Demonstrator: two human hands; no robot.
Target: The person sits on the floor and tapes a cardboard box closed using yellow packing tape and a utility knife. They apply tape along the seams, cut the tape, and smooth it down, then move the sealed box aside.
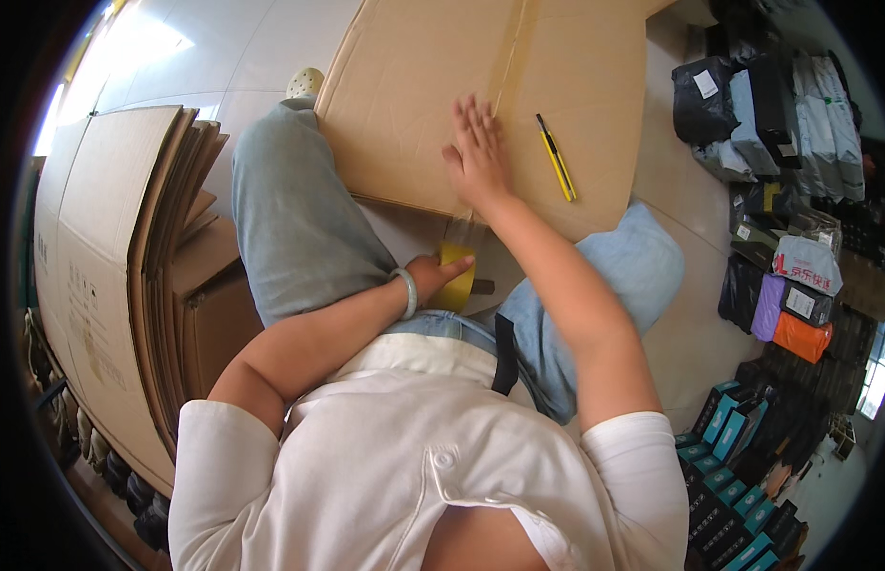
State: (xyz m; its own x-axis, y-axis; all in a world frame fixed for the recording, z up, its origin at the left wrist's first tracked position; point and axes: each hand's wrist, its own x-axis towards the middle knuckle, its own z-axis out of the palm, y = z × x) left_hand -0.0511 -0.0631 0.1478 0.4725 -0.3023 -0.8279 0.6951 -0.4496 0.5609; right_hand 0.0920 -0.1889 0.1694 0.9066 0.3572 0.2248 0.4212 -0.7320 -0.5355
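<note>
Wide brown cardboard box (395,114), glossy tape strip (514,52) along its top; left hand (427,277), grip clamped on bright yellow tape roll (452,297), just off box's near edge; right hand (481,157), grip open, flat on box top; slim yellow-and-black cutter (557,160) on box's right part

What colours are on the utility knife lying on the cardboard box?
The utility knife is yellow and black, seen best in the head view.
</note>
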